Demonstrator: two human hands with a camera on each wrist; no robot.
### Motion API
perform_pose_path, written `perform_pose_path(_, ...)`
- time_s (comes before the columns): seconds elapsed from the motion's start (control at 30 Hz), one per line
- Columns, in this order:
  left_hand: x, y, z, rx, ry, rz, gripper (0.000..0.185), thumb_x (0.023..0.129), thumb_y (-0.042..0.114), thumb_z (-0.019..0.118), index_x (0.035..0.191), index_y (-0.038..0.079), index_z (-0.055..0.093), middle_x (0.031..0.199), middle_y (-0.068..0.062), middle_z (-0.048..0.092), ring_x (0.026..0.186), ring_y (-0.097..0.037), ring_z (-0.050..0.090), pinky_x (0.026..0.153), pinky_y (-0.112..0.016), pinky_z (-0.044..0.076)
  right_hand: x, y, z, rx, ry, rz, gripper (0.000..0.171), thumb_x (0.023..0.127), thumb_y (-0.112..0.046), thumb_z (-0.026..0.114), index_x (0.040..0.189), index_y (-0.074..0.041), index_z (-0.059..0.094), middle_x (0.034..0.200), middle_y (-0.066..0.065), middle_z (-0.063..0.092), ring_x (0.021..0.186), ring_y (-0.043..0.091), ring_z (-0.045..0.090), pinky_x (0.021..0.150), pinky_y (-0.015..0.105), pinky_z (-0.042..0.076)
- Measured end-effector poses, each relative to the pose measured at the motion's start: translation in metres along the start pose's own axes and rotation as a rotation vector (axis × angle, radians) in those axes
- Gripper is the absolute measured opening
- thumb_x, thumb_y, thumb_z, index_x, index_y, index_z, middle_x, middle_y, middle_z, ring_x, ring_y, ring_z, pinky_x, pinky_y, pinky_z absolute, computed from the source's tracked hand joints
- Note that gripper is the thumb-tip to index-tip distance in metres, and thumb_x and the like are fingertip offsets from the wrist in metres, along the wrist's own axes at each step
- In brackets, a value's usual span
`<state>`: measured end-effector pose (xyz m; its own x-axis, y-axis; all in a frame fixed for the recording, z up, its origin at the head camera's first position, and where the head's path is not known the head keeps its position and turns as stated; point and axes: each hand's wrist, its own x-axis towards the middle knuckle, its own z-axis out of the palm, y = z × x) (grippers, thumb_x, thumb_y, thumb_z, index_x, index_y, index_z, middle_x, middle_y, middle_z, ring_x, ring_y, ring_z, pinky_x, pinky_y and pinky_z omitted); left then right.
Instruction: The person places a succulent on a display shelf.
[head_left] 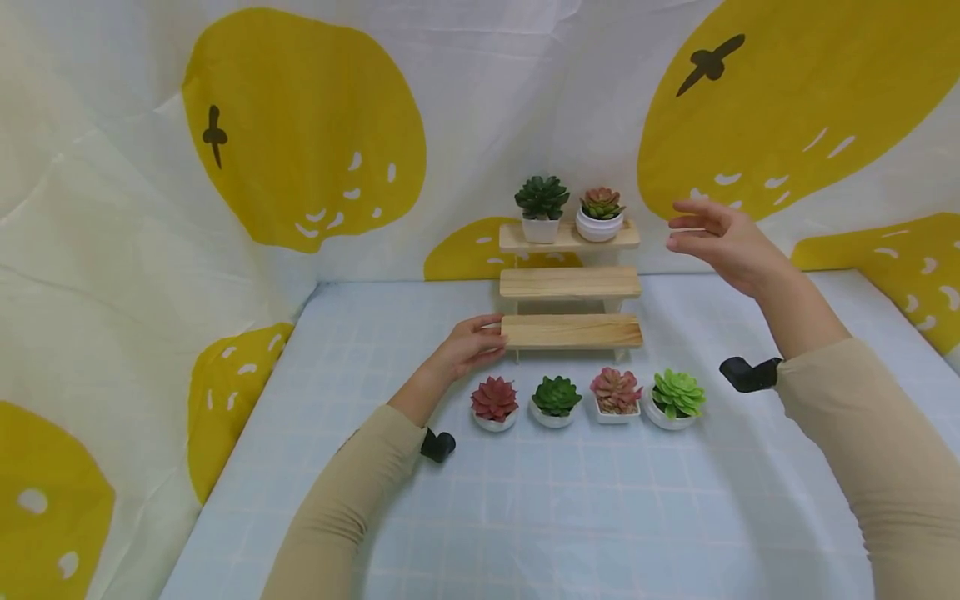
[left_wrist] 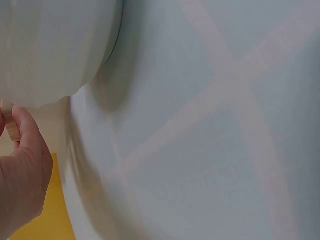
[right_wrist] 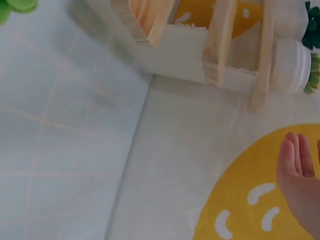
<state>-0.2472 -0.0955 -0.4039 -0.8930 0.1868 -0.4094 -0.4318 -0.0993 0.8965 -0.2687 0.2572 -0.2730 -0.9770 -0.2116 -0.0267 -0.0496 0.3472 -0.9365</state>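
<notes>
White cloth printed with large yellow fruit shapes hung behind and beside a pale blue surface (head_left: 570,517) marked with a faint grid. A three-tiered wooden stand (head_left: 570,283) of plain, unfinished planks stood at the back of it. The left hand (head_left: 471,346) rested against the left end of the lowest plank, its fingers (head_left: 491,327) loosely curled over the wood; the left wrist view showed a fingertip pressed on the plank's end grain, so the hand looked to be steadying the stand. The right hand (head_left: 720,242) hovered just to the right of the top tier with fingers straight and relaxed, holding nothing and apart from the pots.

On the top tier sat a dark green succulent in a square white pot (head_left: 542,208) and, just beside it, a reddish-green succulent in a round ribbed pot (head_left: 600,215). Four more stood in a row in front of the stand: a red rosette (head_left: 494,402), a deep green one (head_left: 556,400), a pink one in a square pot (head_left: 616,395) and a lime-green one (head_left: 676,398).

The stand looked light, so a firm brace on that bottom plank seemed wise while pots were placed. The smooth, glossy pots would probably be best gripped by the sides rather than by the stiff leaves.
</notes>
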Motion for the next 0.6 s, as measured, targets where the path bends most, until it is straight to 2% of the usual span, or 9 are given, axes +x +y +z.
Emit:
perform_pose_path(0.33,0.0,0.0,0.0,-0.008,0.003,-0.003,0.053,0.087,-0.008,0.058,0.137,0.005,0.044,0.131,-0.018,0.049,0.095,-0.02,0.055,0.089,-0.035,0.049,-0.015,0.012,0.001,-0.041,-0.064,-0.038,0.057,0.091,-0.014,0.061,0.142,-0.011,0.034,0.118,-0.009,0.049,0.105,0.006,0.049,0.083,0.011,0.045)
perform_pose_path(0.6,0.001,-0.001,0.0,-0.013,-0.004,0.01,0.053,0.087,-0.009,0.058,0.137,0.005,0.045,0.13,-0.019,0.05,0.094,-0.019,0.056,0.084,-0.031,0.052,-0.03,0.027,-0.001,-0.059,-0.102,-0.05,0.053,0.092,-0.011,0.059,0.14,-0.014,0.037,0.12,-0.008,0.05,0.106,0.006,0.05,0.082,0.011,0.045)
